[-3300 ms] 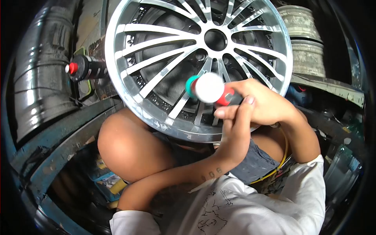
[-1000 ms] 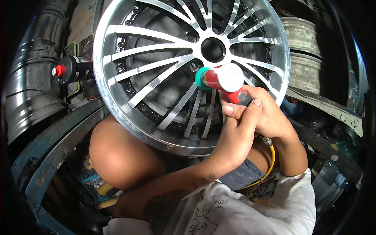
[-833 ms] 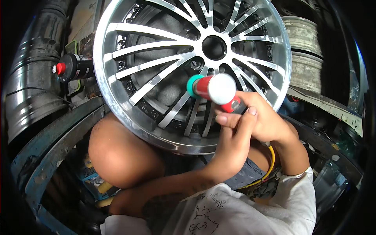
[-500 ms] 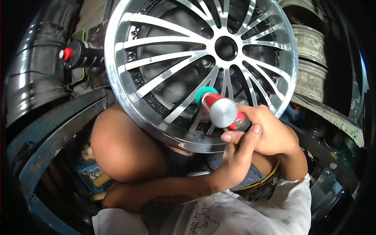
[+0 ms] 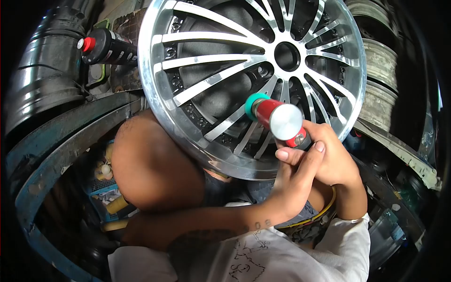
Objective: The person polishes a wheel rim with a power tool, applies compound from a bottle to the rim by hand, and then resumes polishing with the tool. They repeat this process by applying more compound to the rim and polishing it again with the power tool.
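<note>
A red hand-held polisher (image 5: 270, 112) with a round silver end cap and a teal pad is held over the lower spokes of a silver alloy wheel (image 5: 221, 59). My right hand (image 5: 336, 152) wraps its red and black handle. Close against it, my left hand (image 5: 297, 181) is closed at the lower end of the handle, thumb lying across my right hand; most of its fingers are hidden. The pad is at the spokes, though firm contact is hard to make out. Tilted toward me, the wheel leans by my bare knee (image 5: 157, 164).
A black bottle with a red cap (image 5: 108, 46) lies beyond the wheel's left edge. Shiny rims (image 5: 49, 80) stack at left, dull rims (image 5: 379, 61) at right. Blue metal beams (image 5: 61, 127) run at left, near a blue basket (image 5: 104, 185). A clear plastic bottle (image 5: 387, 228) is at lower right.
The wheel, both hands and the polisher appear shifted slightly right and up in view, as does the black bottle. Both hands keep the same grip, and the pad stays over the lower spokes.
</note>
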Demonstrator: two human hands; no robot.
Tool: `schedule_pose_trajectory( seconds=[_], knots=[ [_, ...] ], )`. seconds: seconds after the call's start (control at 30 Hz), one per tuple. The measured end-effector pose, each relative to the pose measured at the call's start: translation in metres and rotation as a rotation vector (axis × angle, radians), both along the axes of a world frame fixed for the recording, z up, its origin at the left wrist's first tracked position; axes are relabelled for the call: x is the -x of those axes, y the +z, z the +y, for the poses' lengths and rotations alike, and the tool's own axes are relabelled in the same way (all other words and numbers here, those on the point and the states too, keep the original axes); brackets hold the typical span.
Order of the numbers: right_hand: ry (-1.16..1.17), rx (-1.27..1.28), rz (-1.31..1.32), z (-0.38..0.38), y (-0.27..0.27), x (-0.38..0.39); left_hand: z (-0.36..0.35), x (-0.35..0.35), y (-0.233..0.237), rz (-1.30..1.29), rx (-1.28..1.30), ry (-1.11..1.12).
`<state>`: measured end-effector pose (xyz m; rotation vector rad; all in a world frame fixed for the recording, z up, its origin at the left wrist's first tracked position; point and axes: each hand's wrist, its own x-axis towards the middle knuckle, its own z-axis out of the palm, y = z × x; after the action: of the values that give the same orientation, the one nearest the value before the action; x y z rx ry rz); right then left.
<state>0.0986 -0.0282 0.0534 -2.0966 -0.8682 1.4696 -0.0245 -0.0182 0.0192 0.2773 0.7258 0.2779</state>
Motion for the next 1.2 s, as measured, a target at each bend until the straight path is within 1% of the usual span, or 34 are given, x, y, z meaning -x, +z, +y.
schedule_pose_trajectory(
  seconds=[0.1, 0.13, 0.23, 0.27, 0.37, 0.4, 0.5, 0.53, 0.63, 0.67, 0.73, 0.83, 0.9, 0.93, 1.07, 1.17, 1.2],
  knots=[
    [0.077, -0.036, 0.048, 0.0, -0.002, -0.002, -0.007, 0.007, -0.005, 0.052, 0.018, -0.077],
    [0.098, -0.057, 0.03, 0.0, -0.001, -0.002, -0.006, 0.007, -0.005, 0.015, 0.012, -0.041],
    [0.05, -0.093, -0.066, -0.005, -0.008, -0.003, 0.004, 0.003, -0.009, -0.023, 0.03, -0.132],
    [0.05, -0.098, -0.052, -0.006, -0.012, -0.005, 0.006, 0.001, -0.011, -0.031, 0.052, -0.132],
    [0.117, -0.188, 0.019, -0.006, -0.023, -0.006, 0.002, -0.001, 0.001, 0.089, 0.253, 0.015],
    [0.119, -0.207, 0.021, -0.006, -0.025, -0.005, 0.002, -0.004, -0.003, 0.098, 0.192, 0.056],
    [0.036, -0.115, -0.081, -0.005, -0.017, -0.004, 0.008, -0.003, -0.013, -0.025, 0.202, -0.11],
    [-0.016, -0.147, -0.112, -0.006, -0.017, -0.003, 0.008, -0.004, -0.014, -0.018, 0.189, -0.108],
    [-0.015, -0.147, -0.1, -0.005, -0.016, -0.002, 0.006, -0.006, -0.014, 0.002, 0.153, -0.104],
    [-0.004, -0.131, -0.057, -0.006, -0.017, -0.002, 0.005, -0.005, -0.013, 0.001, 0.167, -0.088],
    [0.016, -0.117, -0.052, -0.005, -0.017, 0.0, 0.003, 0.0, -0.01, -0.005, 0.196, -0.059],
    [0.026, -0.113, -0.087, -0.001, -0.014, -0.001, 0.01, -0.002, -0.012, -0.026, 0.196, -0.111],
    [0.015, -0.102, -0.068, -0.002, -0.014, -0.002, 0.007, -0.003, -0.008, 0.025, 0.187, -0.079],
    [0.031, -0.15, -0.026, -0.006, -0.019, -0.003, 0.006, -0.003, -0.006, 0.046, 0.182, -0.069],
    [-0.008, -0.138, -0.072, -0.004, -0.014, 0.0, 0.006, -0.001, -0.009, 0.005, 0.153, -0.065],
    [0.026, -0.104, 0.042, -0.009, -0.018, -0.005, 0.0, 0.001, -0.013, 0.004, 0.167, -0.085],
    [0.05, -0.118, 0.04, -0.008, -0.015, -0.006, 0.001, 0.0, -0.012, -0.021, 0.175, -0.116]
  ],
)
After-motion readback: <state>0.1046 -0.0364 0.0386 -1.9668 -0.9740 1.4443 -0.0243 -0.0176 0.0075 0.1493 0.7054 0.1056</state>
